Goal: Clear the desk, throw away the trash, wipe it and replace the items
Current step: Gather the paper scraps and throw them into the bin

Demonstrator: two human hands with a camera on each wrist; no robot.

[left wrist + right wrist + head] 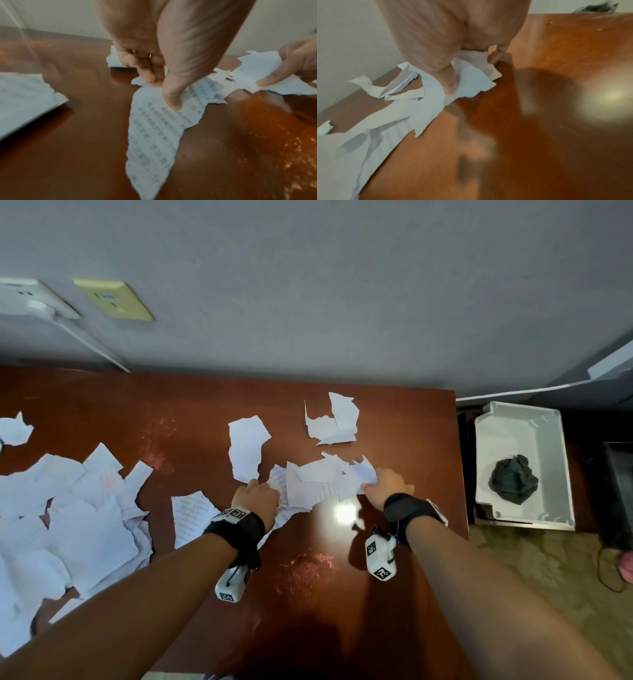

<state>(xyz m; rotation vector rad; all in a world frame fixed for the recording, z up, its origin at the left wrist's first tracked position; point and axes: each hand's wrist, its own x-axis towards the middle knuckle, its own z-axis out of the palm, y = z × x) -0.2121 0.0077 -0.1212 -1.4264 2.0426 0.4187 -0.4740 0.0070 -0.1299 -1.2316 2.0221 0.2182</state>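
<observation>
Torn white paper scraps (315, 482) lie on a reddish-brown desk (205, 405). My left hand (255, 496) pinches a printed strip (159, 128) between thumb and curled fingers at the left end of a small bunch. My right hand (385, 482) grips the bunch's right end (471, 75), thumb on top and fingers curled under. Two loose scraps (246, 446) (334, 419) lie farther back. A big heap of torn sheets (68, 525) covers the desk's left side.
A white plastic bin (555, 474) holding a dark crumpled cloth (513, 479) stands on the floor right of the desk. Wall sockets (113, 299) and a white cable (89, 340) are at the back left. The desk's near middle shows scuffed bare wood.
</observation>
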